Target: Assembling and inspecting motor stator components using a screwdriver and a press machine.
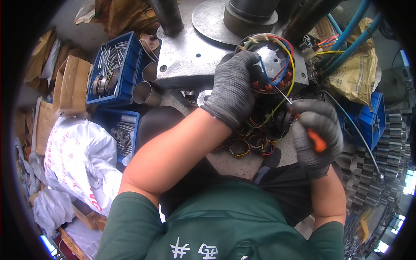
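My left hand (234,84), in a grey knit glove, is closed on the near left rim of a round motor stator (284,81). Copper windings show inside the ring, and red, blue, yellow and white lead wires loop around it. My right hand (317,132), gloved the same way, grips a screwdriver with an orange handle (317,140). Its thin metal shaft (284,93) points up and left, with the tip at the stator's lower edge beside the wires. Whether the tip touches a wire or the winding I cannot tell.
Behind the stator stands a steel press bed (186,56) with thick columns. More wired stators (255,143) lie on the floor below. Blue bins (134,58) of metal shafts and a white sack (80,151) are on the left. Stacked metal cylinders (372,173) and blue hoses (353,41) fill the right.
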